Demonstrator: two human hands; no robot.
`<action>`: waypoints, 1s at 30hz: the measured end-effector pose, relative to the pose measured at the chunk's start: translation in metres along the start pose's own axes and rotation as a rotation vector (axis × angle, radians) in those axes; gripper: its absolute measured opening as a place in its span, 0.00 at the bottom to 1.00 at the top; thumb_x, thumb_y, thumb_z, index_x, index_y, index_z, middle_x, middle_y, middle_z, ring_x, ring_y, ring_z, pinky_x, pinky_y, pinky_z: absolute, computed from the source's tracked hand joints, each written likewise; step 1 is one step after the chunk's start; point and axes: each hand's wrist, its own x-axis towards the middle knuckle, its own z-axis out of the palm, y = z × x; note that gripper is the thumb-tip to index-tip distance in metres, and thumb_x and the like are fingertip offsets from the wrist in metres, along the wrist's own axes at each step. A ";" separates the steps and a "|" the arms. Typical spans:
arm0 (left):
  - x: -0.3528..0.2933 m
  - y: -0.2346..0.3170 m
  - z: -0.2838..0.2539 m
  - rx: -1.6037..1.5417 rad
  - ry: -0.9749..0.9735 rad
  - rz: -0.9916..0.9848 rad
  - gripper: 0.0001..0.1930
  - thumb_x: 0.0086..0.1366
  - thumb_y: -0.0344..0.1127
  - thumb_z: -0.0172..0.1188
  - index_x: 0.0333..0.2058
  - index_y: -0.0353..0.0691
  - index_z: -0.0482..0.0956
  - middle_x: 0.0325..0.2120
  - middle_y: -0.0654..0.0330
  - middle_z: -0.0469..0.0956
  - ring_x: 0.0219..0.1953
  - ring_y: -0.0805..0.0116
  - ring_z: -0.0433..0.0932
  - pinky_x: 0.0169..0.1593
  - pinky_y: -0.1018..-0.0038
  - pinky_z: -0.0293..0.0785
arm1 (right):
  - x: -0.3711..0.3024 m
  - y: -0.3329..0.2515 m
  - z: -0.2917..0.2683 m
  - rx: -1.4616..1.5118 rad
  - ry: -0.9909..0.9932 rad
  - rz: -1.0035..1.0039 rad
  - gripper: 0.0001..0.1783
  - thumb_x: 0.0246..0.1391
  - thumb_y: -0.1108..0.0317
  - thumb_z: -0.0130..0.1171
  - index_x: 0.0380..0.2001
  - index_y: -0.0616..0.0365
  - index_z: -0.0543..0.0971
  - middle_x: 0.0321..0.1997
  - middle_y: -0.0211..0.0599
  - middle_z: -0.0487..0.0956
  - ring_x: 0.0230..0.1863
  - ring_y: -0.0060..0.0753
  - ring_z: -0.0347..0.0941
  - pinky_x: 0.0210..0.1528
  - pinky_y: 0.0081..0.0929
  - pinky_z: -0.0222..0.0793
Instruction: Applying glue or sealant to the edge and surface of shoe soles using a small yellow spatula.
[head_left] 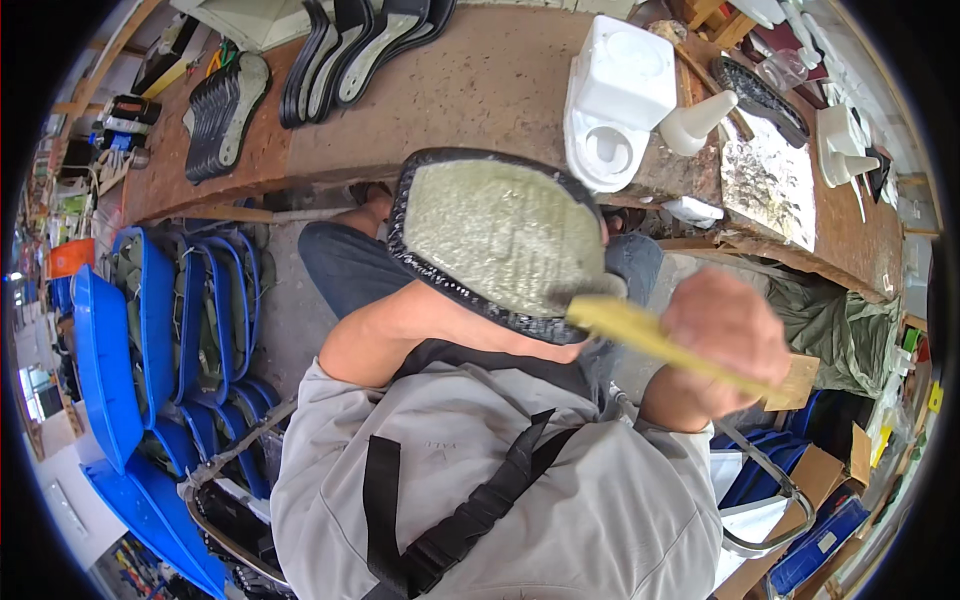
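At workbench [490, 85], right hand [725, 335] clasping yellow brush [635, 335] over black-rimmed panel [500, 220]; left hand [557, 350] beneath, can't tell grip

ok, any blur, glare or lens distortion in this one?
Head view: right hand and yellow brush look motion-blurred. Head view: shiny highlights on the pale face of the black-rimmed pad. Head view: workbench edge bows, frame corners black.

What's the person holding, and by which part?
The right grip holds a yellow brush by its handle; the left grip, mostly hidden, seems to support the black-edged panel from below.
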 end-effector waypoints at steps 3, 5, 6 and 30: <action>0.002 -0.017 -0.008 0.045 0.026 0.049 0.39 0.45 0.30 0.76 0.56 0.34 0.65 0.48 0.54 0.72 0.51 0.63 0.72 0.57 0.65 0.68 | -0.007 0.005 -0.014 0.237 0.052 0.199 0.10 0.52 0.68 0.64 0.29 0.67 0.81 0.26 0.39 0.79 0.21 0.28 0.72 0.21 0.24 0.66; -0.002 -0.028 -0.017 -0.070 0.049 0.048 0.40 0.51 0.35 0.72 0.60 0.31 0.61 0.49 0.53 0.72 0.53 0.59 0.72 0.56 0.61 0.69 | -0.017 0.013 -0.017 0.181 0.442 0.496 0.09 0.53 0.70 0.64 0.31 0.67 0.81 0.27 0.37 0.79 0.20 0.25 0.71 0.21 0.24 0.67; -0.006 -0.035 -0.019 -0.293 0.101 0.002 0.41 0.54 0.38 0.70 0.61 0.30 0.59 0.50 0.52 0.72 0.53 0.57 0.72 0.56 0.60 0.69 | -0.021 0.029 -0.019 0.046 0.502 0.663 0.09 0.54 0.70 0.64 0.32 0.67 0.81 0.27 0.36 0.78 0.21 0.22 0.71 0.20 0.23 0.66; -0.015 -0.095 -0.017 -0.942 0.585 -0.253 0.32 0.72 0.53 0.38 0.60 0.29 0.61 0.54 0.41 0.70 0.52 0.52 0.74 0.59 0.59 0.68 | -0.059 0.118 -0.009 -0.079 0.393 1.059 0.06 0.54 0.74 0.63 0.31 0.67 0.81 0.27 0.35 0.79 0.22 0.22 0.72 0.25 0.20 0.65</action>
